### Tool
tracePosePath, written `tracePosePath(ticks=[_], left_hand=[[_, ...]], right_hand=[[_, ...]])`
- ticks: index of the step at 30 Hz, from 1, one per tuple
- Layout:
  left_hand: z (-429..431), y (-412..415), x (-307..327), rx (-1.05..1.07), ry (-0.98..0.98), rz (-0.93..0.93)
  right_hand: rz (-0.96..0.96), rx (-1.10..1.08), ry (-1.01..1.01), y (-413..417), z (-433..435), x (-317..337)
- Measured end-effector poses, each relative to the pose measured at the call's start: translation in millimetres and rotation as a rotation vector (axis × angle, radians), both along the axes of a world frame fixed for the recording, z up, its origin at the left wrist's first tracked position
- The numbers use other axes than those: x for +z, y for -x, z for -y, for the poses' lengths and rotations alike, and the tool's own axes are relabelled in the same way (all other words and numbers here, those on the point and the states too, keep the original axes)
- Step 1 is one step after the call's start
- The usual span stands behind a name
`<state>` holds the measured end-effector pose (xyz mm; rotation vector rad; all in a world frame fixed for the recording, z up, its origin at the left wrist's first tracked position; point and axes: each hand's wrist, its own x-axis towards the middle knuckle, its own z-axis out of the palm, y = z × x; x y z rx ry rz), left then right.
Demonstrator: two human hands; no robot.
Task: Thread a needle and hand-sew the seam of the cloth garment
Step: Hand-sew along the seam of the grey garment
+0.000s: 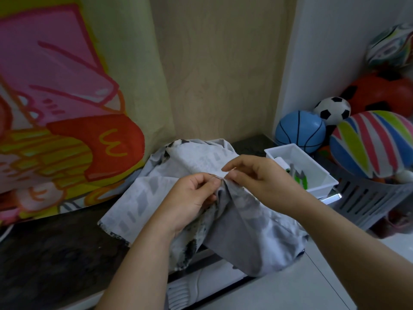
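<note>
Item: hand-sewing, stitch in progress.
- Left hand [192, 198]: nearest; thumb and fingers pinch a raised fold of the garment [154, 193].
- Right hand [257, 177]: just beside the left, the fold between them; thumb and forefinger pinched on a thin pale sliver, judged the needle [233, 168] (too small to confirm).
- Thread [214, 176]: dark strand from the left thumb towards the fold.
- Seam axis: roughly left-right between the fingertips; right hand is nearer, so the pull falls to it.
- Beyond: white tray [288, 147], basket [368, 198] of balls.
</note>
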<state>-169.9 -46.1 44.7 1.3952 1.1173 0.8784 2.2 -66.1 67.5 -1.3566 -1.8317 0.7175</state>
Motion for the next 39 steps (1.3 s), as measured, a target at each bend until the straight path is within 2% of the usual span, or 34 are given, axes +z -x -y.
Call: tracePosePath(ticks=[3,11,13,16,17,18,21,22,23,24,26,29,31,34,39], left_hand=[[-1,0,-1,-0.002,-0.011,-0.021],[-2,-2,-5,-0.010,0.014,-0.108],[-4,0,-8,0.004,0.043,-0.135],[-6,2,-11,0.066,0.073,-0.167],[-7,2,-11,0.086,0.083,-0.174],[-8,2,-12,0.106,0.092,-0.182],[-8,3,-12,0.145,0.094,-0.199],[-8,2,-12,0.151,0.089,-0.206],[-8,2,-12,0.153,0.088,-0.212],[-9,2,-11,0.153,0.089,-0.214],[-8,2,-10,0.146,0.096,-0.196],[-8,1,-10,0.143,0.092,-0.193],[-9,1,-11,0.145,0.083,-0.190],[-9,1,-11,0.123,0.078,-0.156],[-7,2,-11,0.077,0.094,-0.141]], right_hand=[[-0.048,0.031,0.036,4,3,2],[0.164,-0.074,-0.125,13,0,-8],[0.112,-0.146,-0.148,14,0,-3],[-0.166,-0.391,-0.170,7,0,16],[-0.319,-0.449,-0.153,3,0,23],[-0.549,-0.459,-0.108,-1,-2,29],[-1.465,-0.165,0.213,-7,3,44],[-1.614,-0.054,0.362,-7,6,49],[-1.616,0.039,0.517,-6,9,52],[-1.507,0.106,0.642,-4,12,53],[-1.086,0.155,0.735,0,14,47],[-0.387,0.025,0.590,9,14,26],[-0.126,-0.044,0.432,13,12,12],[0.112,-0.116,0.202,17,10,0],[0.051,-0.174,0.115,19,4,-10]])
